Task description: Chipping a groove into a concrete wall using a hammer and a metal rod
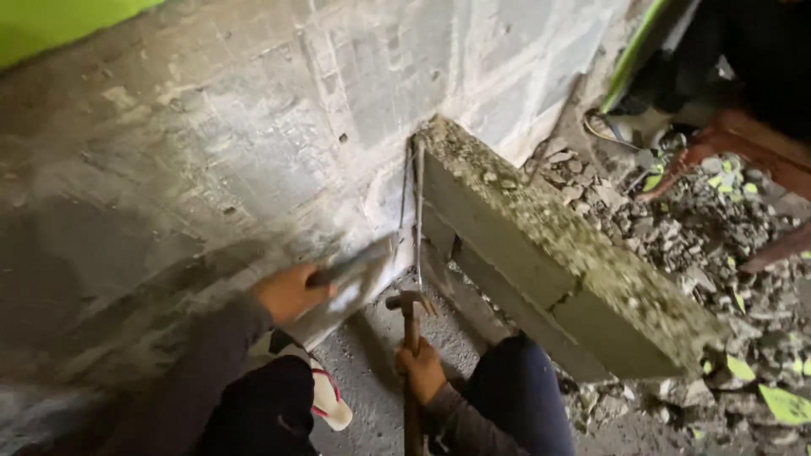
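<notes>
The trowel (351, 279), gripped in our left hand (287, 291), presses against the plastered wall (211, 143) near the corner; our right hand (421, 371) clasps the claw hammer (411, 329) upright. We judge its head could strike the low block wall (549, 253).

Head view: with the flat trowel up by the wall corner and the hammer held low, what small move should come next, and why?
Probably press the flat grey metal trowel in the left hand closer to the grey plastered wall, since its blade sits by the corner joint. The right hand holds the wooden-handled claw hammer upright, head low.
</notes>
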